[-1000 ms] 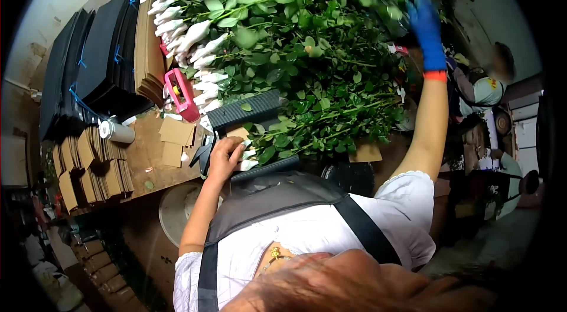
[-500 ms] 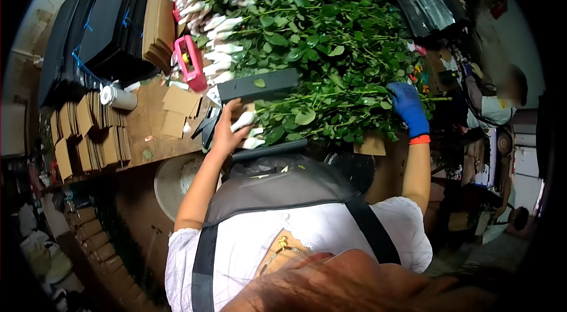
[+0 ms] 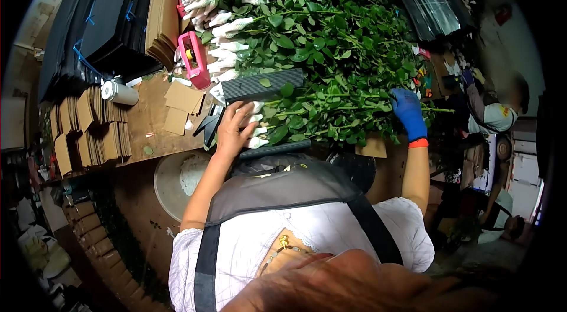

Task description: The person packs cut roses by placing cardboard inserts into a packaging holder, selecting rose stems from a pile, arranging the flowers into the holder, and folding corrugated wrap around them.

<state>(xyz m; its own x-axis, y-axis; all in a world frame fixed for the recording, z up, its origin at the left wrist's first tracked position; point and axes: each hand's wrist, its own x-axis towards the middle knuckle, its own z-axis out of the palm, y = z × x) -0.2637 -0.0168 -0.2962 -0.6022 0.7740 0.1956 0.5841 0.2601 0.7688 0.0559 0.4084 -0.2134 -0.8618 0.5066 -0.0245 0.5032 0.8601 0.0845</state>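
Observation:
A bunch of leafy rose stems (image 3: 331,117) lies sideways between two dark ridged strips, its white-netted flower heads (image 3: 257,142) pointing left. My bare left hand (image 3: 234,128) rests against these heads, fingers apart and slightly bent. At the other end of the bunch, my right hand (image 3: 407,110), in a blue glove, curls over the stems; its thumb is hidden. The far dark strip (image 3: 263,84), with a loose leaf on it, separates this bunch from a large pile of similar stems (image 3: 319,23). The near strip (image 3: 274,149) runs along my apron.
A pink tape dispenser (image 3: 194,61), cardboard pieces (image 3: 184,99) and a white cylinder (image 3: 119,93) lie left on the wooden table (image 3: 150,129). Stacked dark sheets (image 3: 115,17) and folded cardboard (image 3: 91,126) stand beyond. A white bucket (image 3: 171,188) is below. Another person (image 3: 496,114) works at right.
My left hand has shifted slightly right along the flower heads, and its fingers have spread off the head they were around. The gloved right hand stays at the stems.

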